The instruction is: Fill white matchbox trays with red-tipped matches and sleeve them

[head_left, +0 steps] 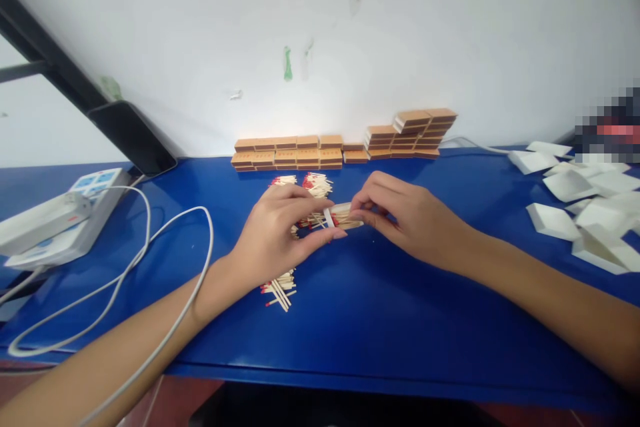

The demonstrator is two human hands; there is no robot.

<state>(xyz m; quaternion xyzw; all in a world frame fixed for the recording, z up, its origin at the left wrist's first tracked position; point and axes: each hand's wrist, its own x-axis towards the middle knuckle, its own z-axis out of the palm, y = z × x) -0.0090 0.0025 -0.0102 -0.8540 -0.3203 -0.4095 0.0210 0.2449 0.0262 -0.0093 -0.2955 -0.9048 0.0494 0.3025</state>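
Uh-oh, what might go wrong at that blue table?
The small white tray between the left hand and right hand could tip, spilling matches. The white cable across the left forearm might snag. The uneven matchbox stack could topple if bumped.

A white wall (pixel 210 13) filled the top of the frame, with a green mark (pixel 287 63) left of upper centre. A black bar (pixel 65 67) slanted across the upper left. Below, a glossy blue worktop (pixel 375 320) ran the full width, catching soft light. Reddish floor (pixel 180 397) showed at lower left.
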